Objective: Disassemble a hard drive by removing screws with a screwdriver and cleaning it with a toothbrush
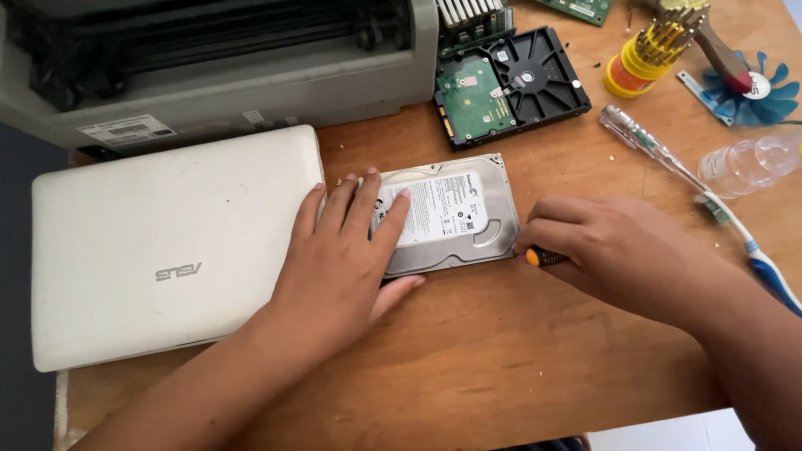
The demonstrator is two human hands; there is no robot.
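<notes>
Left hand (347, 250) lies flat, fingers spread, on the silver rectangular metal hard drive (447, 213), pinning its left end to the wooden table (501, 359); its thumb lies along the drive's near edge. Right hand (597, 242) is curled closed around a small screwdriver with a black and orange handle (541, 257), whose tip end meets the drive's near right corner. That drive lies flat near the table's middle, long axis running left to right and tilted slightly, the right end farther from the person. A white rectangular label with small dark print covers most of its top face, partly under the left fingers. Just left of it sits a closed white laptop (159, 250) with a grey logo on the lid. Behind that stands a grey printer (217, 67) bearing a white barcode sticker at its front left. A second, black drive (510, 83) lies open side up, its green circuit board showing, beyond the silver one. At right are a yellow bit holder (647, 58), a clear-handled tester screwdriver (647, 142), a blue fan (764, 88) and a blue and white toothbrush (752, 246).
</notes>
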